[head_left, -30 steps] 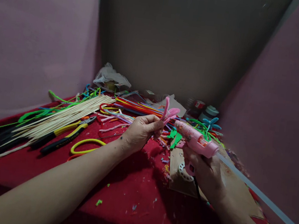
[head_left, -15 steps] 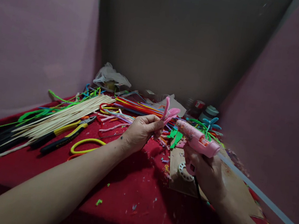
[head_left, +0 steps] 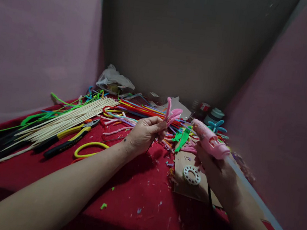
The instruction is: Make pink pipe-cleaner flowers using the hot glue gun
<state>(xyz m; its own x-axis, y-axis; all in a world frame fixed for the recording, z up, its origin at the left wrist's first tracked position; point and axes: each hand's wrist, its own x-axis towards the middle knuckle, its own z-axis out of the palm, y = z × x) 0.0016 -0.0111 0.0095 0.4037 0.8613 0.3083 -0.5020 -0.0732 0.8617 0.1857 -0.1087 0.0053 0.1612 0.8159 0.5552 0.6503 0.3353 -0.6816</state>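
Observation:
Between the thumb and fingers of my left hand is a pink pipe-cleaner flower, its petals pointing up and to the right. My right hand is wrapped around a pink hot glue gun whose nozzle points up and left, apart from the flower. A clear glue stick runs out of the gun's back end. Under the gun, a white ring with holes lies on a piece of cardboard. Green pipe-cleaner leaves rest between my hands.
Wooden sticks, yellow-and-black pliers and yellow-handled scissors lie on the left of the red cloth. Behind my hands are coloured pipe cleaners, a plastic bag and a blue pipe-cleaner flower.
My right hand has drawn the glue gun to the right, away from the flower, uncovering more of the white ring. My left hand has shifted slightly left with the flower.

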